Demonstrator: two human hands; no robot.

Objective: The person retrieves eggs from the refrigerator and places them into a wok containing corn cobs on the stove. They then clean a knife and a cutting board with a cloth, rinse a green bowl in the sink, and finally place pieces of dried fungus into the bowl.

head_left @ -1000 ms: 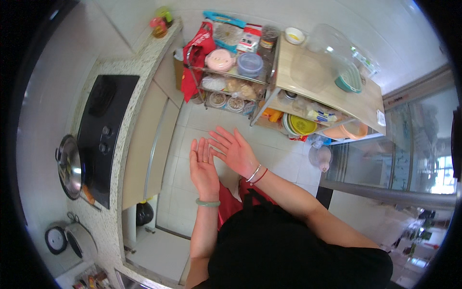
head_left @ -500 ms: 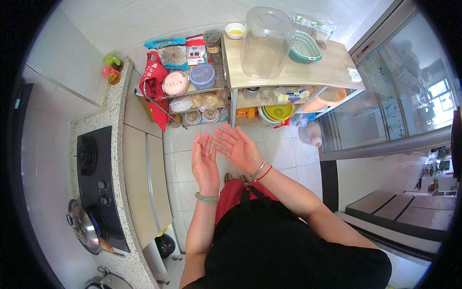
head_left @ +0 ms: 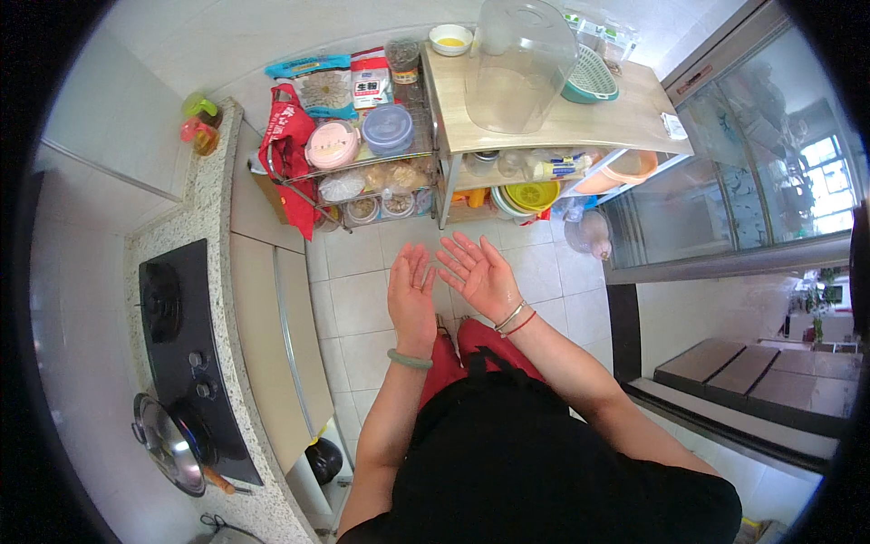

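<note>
- Left grip [head_left: 412,313]: bare and unladen, palm upturned, fingers extended and lying near one another; it is apart from the other hand and clamped on nothing.
- Right grip [head_left: 485,283]: also unladen, palm upturned, fingers spread, just beside the left one with a narrow gap between the fingertips.
- Nearest to the grips are worn pieces: a pale green round bangle [head_left: 410,360] on the wrist behind the left grip; a thin silver-coloured bracelet [head_left: 510,316] and a thin red cord bracelet [head_left: 518,325] behind the right.
- On progress: with both palms bare, handling appears not to be under way; no finished or half-finished step shows at the grips.
- Ahead of the left grip, well apart, a metal wire rack [head_left: 424,127] carries a pink round lidded container [head_left: 333,145] and a bluish round plastic tub [head_left: 388,129].
- Ahead of the right grip, a pale wood worktop [head_left: 625,118] bears a tall see-through plastic container [head_left: 517,82], a teal plastic basket [head_left: 591,74] and a small white bowl [head_left: 440,51].
- Left of both grips, well apart, a shiny metal wok [head_left: 172,444] sits at the near end of a black flat hob [head_left: 198,317], set in a speckled stone worktop [head_left: 207,177].
- Beneath both grips lies the pale tiled floor [head_left: 362,299].
</note>
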